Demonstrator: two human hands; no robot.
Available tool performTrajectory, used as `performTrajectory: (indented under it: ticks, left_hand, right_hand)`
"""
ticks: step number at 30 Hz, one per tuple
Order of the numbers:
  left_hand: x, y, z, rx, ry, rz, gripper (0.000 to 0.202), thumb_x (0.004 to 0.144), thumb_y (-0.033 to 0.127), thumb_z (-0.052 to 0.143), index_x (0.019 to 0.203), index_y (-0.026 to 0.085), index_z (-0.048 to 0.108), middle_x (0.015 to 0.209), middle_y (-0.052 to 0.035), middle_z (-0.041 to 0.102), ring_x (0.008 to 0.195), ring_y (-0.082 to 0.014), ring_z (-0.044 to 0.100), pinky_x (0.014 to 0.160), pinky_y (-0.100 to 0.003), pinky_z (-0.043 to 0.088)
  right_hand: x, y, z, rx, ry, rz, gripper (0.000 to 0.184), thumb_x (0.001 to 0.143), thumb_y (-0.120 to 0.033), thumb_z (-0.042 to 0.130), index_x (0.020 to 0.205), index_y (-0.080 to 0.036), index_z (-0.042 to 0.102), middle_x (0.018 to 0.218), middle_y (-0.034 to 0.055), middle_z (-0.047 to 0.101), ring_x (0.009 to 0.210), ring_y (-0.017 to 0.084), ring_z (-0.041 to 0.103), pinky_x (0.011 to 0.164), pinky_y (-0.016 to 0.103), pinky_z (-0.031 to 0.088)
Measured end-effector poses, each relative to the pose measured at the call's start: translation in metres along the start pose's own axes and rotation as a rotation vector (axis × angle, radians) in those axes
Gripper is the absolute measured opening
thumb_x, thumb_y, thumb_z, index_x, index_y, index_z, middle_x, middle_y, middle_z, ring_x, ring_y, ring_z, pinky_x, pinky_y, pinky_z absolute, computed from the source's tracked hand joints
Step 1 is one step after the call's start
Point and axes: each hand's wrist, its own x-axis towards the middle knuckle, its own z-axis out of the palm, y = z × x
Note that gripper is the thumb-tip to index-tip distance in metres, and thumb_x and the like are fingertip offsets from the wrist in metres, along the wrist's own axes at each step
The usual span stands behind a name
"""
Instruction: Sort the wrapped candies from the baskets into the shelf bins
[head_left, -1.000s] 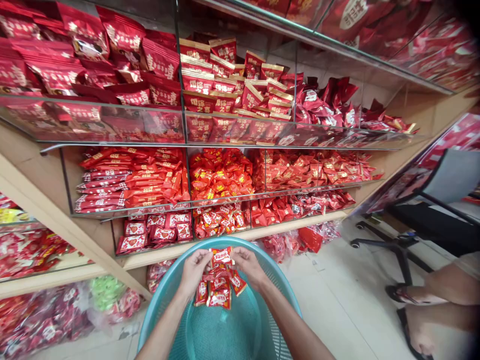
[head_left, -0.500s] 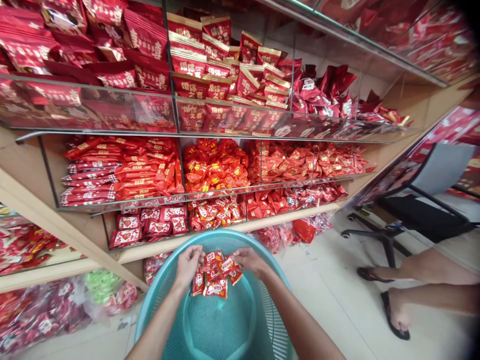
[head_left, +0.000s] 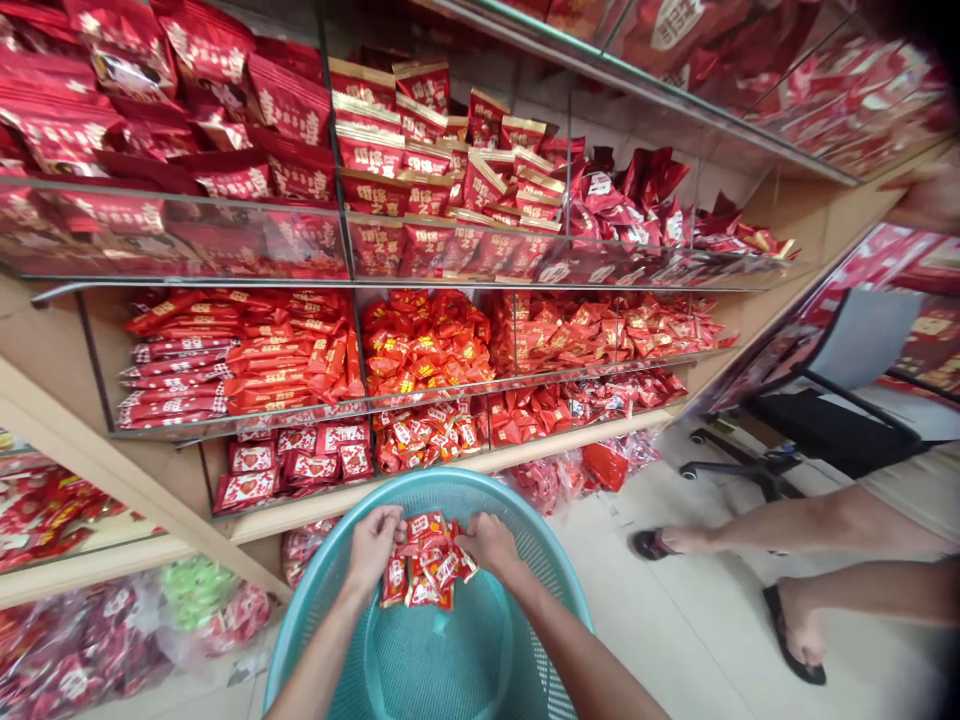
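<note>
Over a teal plastic basket (head_left: 517, 530) my two hands hold a bunch of small red candy packets (head_left: 424, 562) between them. My left hand (head_left: 373, 547) is closed on the left side of the bunch. On the right side my right hand (head_left: 490, 542) pinches it with curled fingers. The packets hang down inside the basket's rim, above its mesh bottom. Directly beyond my hands stand low shelf bins of similar red packets (head_left: 420, 437).
Glass-fronted shelves (head_left: 225, 270) full of red sweets fill the wall ahead. Bags of sweets (head_left: 82, 640) lie on the floor at the left. Another person's legs in sandals (head_left: 795, 620) stand on the tiled floor at the right, near an office chair (head_left: 832, 420).
My hands have drawn closer together and bunched the packets tighter, slightly lower in the basket. The other person's legs have stepped further left into view.
</note>
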Motion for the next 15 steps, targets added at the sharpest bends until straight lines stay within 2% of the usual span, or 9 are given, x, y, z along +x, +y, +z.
performTrajectory:
  ticks: [4, 7, 10, 12, 15]
  left_hand:
    - [0.002, -0.002, -0.002, -0.007, 0.004, 0.008, 0.046, 0.057, 0.056, 0.062, 0.077, 0.015, 0.062, 0.057, 0.0007, 0.060, 0.051, -0.0126, 0.053, 0.049, -0.024, 0.039]
    - [0.003, -0.002, -0.003, -0.008, 0.008, 0.012, 0.045, 0.057, 0.056, 0.062, 0.076, 0.015, 0.061, 0.056, 0.0015, 0.059, 0.050, -0.0124, 0.052, 0.049, -0.024, 0.039]
    - [0.004, -0.002, -0.004, -0.006, 0.012, 0.013, 0.044, 0.057, 0.055, 0.062, 0.076, 0.016, 0.062, 0.056, 0.0017, 0.059, 0.051, -0.0126, 0.052, 0.049, -0.023, 0.038]
    - [0.004, -0.002, -0.004, -0.007, 0.017, 0.015, 0.044, 0.057, 0.056, 0.062, 0.076, 0.016, 0.062, 0.056, 0.0018, 0.059, 0.050, -0.0127, 0.052, 0.049, -0.023, 0.038]
    - [0.005, -0.002, -0.005, -0.012, 0.025, 0.020, 0.045, 0.056, 0.057, 0.062, 0.075, 0.016, 0.062, 0.055, 0.0016, 0.059, 0.049, -0.0124, 0.052, 0.047, -0.023, 0.037]
  right_hand:
    - [0.011, -0.019, -0.029, -0.165, 0.133, -0.123, 0.021, 0.079, -0.038, 0.057, 0.077, -0.018, 0.063, 0.079, 0.0075, 0.064, 0.079, 0.020, 0.059, 0.064, 0.026, 0.038]
    - [0.025, -0.047, -0.057, -0.190, 0.213, -0.308, 0.016, 0.084, -0.028, 0.052, 0.095, -0.020, 0.060, 0.085, 0.0038, 0.063, 0.081, 0.018, 0.058, 0.066, 0.025, 0.037]
    - [0.040, -0.075, -0.075, -0.306, 0.218, -0.637, 0.030, 0.082, -0.015, 0.052, 0.110, -0.024, 0.055, 0.109, 0.0045, 0.057, 0.096, 0.017, 0.053, 0.074, 0.024, 0.038]
    - [0.051, -0.088, -0.078, -0.403, 0.156, -0.765, 0.026, 0.082, -0.012, 0.050, 0.104, -0.022, 0.059, 0.111, 0.0056, 0.055, 0.099, 0.018, 0.051, 0.074, 0.024, 0.038]
    - [0.066, -0.093, -0.076, -0.436, 0.084, -0.813, 0.017, 0.084, -0.011, 0.049, 0.086, -0.019, 0.064, 0.099, 0.0059, 0.058, 0.090, 0.016, 0.054, 0.071, 0.023, 0.039]
